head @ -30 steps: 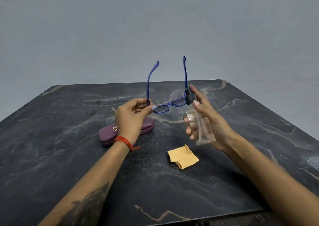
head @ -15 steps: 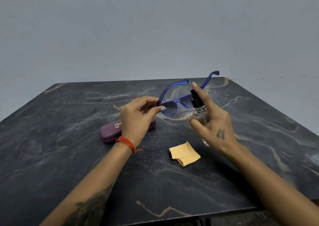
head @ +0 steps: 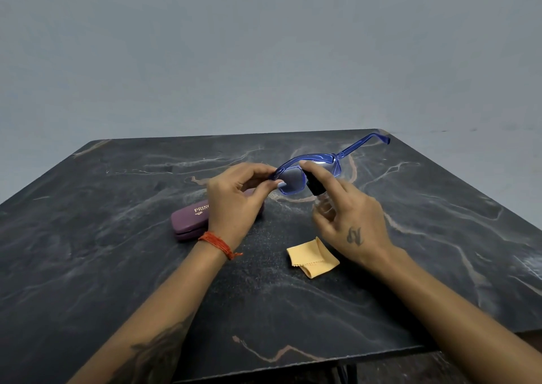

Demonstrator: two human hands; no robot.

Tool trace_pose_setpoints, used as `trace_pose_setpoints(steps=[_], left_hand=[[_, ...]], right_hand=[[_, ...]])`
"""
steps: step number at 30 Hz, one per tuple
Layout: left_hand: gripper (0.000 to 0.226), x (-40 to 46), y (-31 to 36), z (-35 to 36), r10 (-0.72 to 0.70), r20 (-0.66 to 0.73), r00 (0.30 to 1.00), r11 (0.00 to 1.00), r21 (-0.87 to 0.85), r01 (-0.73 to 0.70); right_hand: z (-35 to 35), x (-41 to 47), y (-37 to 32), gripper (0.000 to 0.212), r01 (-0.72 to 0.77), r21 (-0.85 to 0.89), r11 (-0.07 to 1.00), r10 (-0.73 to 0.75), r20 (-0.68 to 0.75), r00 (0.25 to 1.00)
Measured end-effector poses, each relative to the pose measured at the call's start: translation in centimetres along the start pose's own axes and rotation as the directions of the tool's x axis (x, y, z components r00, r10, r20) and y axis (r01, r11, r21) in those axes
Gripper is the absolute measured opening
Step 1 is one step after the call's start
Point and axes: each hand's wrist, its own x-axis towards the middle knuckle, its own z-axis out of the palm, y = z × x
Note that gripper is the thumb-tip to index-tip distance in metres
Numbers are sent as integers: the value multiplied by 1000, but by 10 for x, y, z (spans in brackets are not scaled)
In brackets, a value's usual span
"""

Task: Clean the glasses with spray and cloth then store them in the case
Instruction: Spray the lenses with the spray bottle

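My left hand (head: pixel 234 198) pinches the left corner of the blue-framed glasses (head: pixel 311 165), held above the table with the lenses facing me and one temple pointing far right. My right hand (head: pixel 349 222) grips a small clear spray bottle (head: pixel 315 187) with a black nozzle, index finger on top, the nozzle close to the left lens. Most of the bottle is hidden behind my fingers. A folded yellow cloth (head: pixel 312 257) lies on the table below my right hand. The closed purple case (head: pixel 187 220) lies behind my left wrist, partly hidden.
A black marble table (head: pixel 117 266) carries everything. Its front edge runs along the bottom and its far edge meets a plain grey wall. Bare tabletop stretches to the left and right of my hands.
My left hand has tipped the glasses from temples-up to lenses facing me. The right hand has brought the spray nozzle up against the left lens.
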Motion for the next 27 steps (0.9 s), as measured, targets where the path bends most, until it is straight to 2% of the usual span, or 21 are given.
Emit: trace_pose_setpoints(steps=[5,11,20,27], left_hand=[[25,0,-1,-2,20,-10,1000,1000,10,-20],[23,1,-4,-2,3,-26,1000,1000,11,-3],[23,3,-10,-2,-39,-45,998,999,15,40],[24,3,-12,-3,-21,-43,999,999,38,23]], right_hand=[[-1,1,0,69,-30,44,999,35,-108,994],[-4,2,0,71,-35,36,999,41,-181,983],[-6,2,2,73,-49,73,996,65,-225,972],[-7,2,2,73,-79,80,994,95,-217,971]])
